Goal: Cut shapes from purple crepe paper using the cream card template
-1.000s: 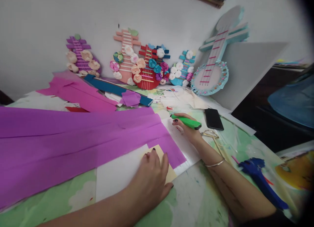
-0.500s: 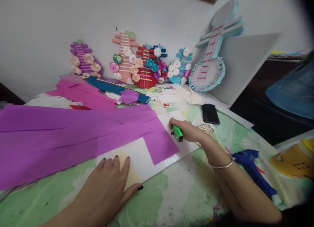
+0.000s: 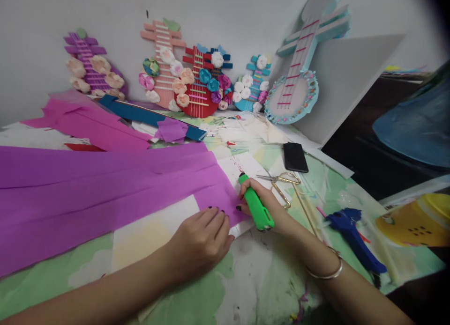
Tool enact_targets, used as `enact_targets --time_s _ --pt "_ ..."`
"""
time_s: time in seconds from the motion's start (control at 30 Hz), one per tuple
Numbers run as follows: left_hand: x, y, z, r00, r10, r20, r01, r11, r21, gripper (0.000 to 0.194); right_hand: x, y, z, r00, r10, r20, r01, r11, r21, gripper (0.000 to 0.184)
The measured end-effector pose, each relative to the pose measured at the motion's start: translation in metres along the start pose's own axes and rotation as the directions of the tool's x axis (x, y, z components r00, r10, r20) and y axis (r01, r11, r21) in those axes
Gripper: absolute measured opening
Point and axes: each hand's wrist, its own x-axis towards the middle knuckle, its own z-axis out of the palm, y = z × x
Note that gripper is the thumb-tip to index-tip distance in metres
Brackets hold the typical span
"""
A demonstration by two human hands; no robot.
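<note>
My right hand (image 3: 270,204) grips the green tool (image 3: 258,209), tip pointing away from me, beside the purple paper's (image 3: 140,184) right end. The paper stretches leftward; my left hand (image 3: 198,238) meets its front edge, fingers together, bent; pinching, I can't tell.

Grips a green tool (image 3: 258,208) in the right hand (image 3: 262,196), tip angled far and left, close to red specks on a white board (image 3: 251,163). Rests the left hand (image 3: 204,236) with fingers bent, fingertips at purple paper (image 3: 168,175), beside a white sheet (image 3: 147,231). Shows gold-handled scissors (image 3: 279,179) partly open beyond the right hand, a black phone (image 3: 296,157) farther off, a blue glue gun (image 3: 353,236) and yellow tub (image 3: 415,222) to the right, and decorated paper guitars (image 3: 198,84) along the far wall (image 3: 105,9).
</note>
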Motion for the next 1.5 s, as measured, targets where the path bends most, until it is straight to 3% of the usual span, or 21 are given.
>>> enact_targets --time_s 0.23,0.4,0.6,0.73,1.07,1.2,1.33,1.5 --pt "-0.007 0.0 0.009 0.989 -0.123 0.079 0.128 0.99 -0.053 0.036 0.003 0.005 -0.001 0.999 0.006 -0.044 0.002 0.982 0.19 0.029" --pt "-0.006 -0.003 0.01 0.969 -0.212 0.127 0.221 0.974 -0.055 0.047 0.002 0.001 0.001 0.999 0.032 -0.035 -0.024 0.976 0.218 0.03" --pt "-0.006 -0.009 0.012 0.992 -0.125 0.0 0.125 0.992 0.02 0.033 0.003 -0.009 0.006 0.991 0.116 -0.066 -0.075 0.892 0.446 0.034" --pt "-0.007 -0.01 0.013 0.993 -0.117 -0.002 0.117 0.989 0.088 0.033 0.003 -0.013 0.008 0.987 0.128 -0.1 -0.068 0.885 0.461 0.04" --pt "-0.006 -0.005 0.018 0.982 -0.184 0.045 0.174 0.97 0.169 0.038 0.004 -0.008 0.014 0.986 -0.033 -0.163 0.087 0.937 0.339 0.035" --pt "-0.008 -0.004 0.019 0.983 -0.176 0.055 0.162 0.967 0.197 0.039 0.007 -0.006 0.011 0.977 -0.021 -0.21 0.054 0.987 0.151 0.028" --pt "-0.009 -0.003 0.022 0.982 -0.182 0.042 0.17 0.965 0.201 0.04 0.026 -0.003 0.009 0.978 0.02 -0.21 -0.038 0.996 -0.085 0.022" --pt "-0.01 -0.005 0.024 0.982 -0.189 -0.023 0.19 0.967 0.172 0.038 0.068 0.002 0.016 0.983 -0.013 -0.185 -0.018 0.987 -0.162 0.023"
